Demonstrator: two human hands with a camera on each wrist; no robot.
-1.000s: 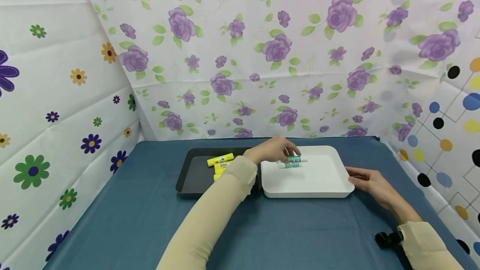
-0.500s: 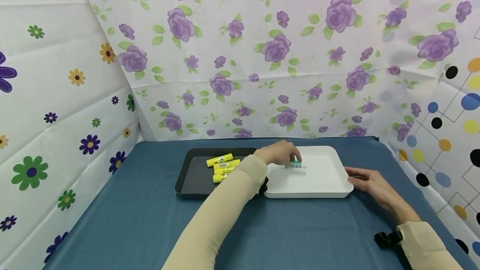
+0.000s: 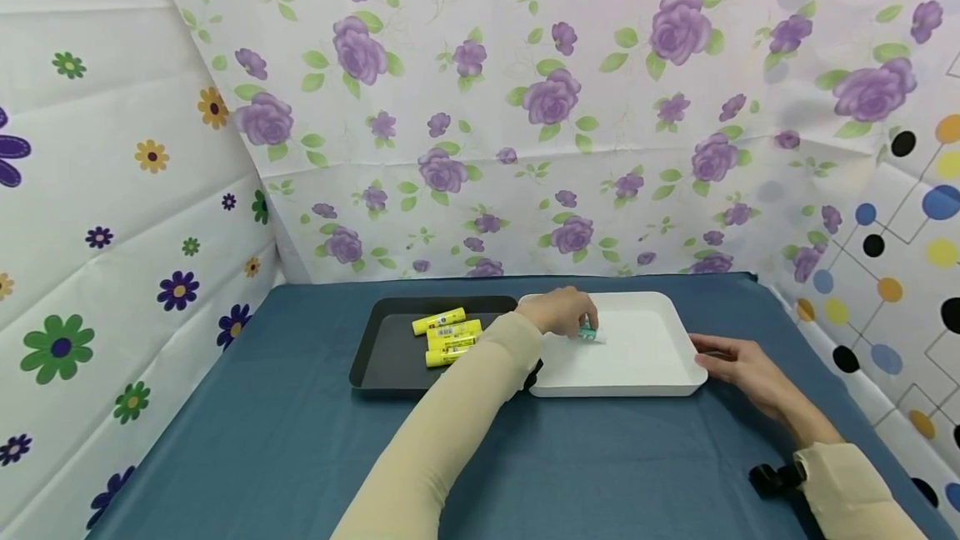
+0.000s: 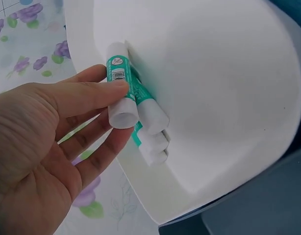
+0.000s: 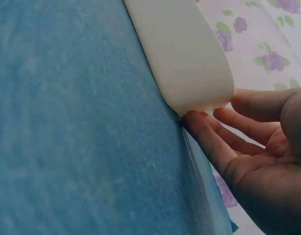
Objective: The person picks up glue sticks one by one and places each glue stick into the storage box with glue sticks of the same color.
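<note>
My left hand point(image 3: 561, 311) pinches a white glue stick point(image 4: 119, 73) with a green label between thumb and fingers, over the left part of the white tray point(image 3: 630, 369). Beneath it, in the left wrist view, several similar glue sticks point(image 4: 153, 115) lie close together in the tray. From the head view they are mostly hidden behind the hand. At the tray's right end is my right hand point(image 3: 746, 369), its thumb at the rim and a finger at the lower edge, holding the tray's side in the right wrist view.
A dark grey tray point(image 3: 382, 352) stands left of the white one, holding several yellow glue sticks point(image 3: 453, 330), partly covered by the left sleeve. Blue cloth point(image 3: 615, 465) covers the table. Flower-printed sheets point(image 3: 480, 107) hang behind and at the left.
My left hand has lowered slightly in the white tray, its fingers closing on a green-labelled glue stick. My right hand stays at the tray's right end.
</note>
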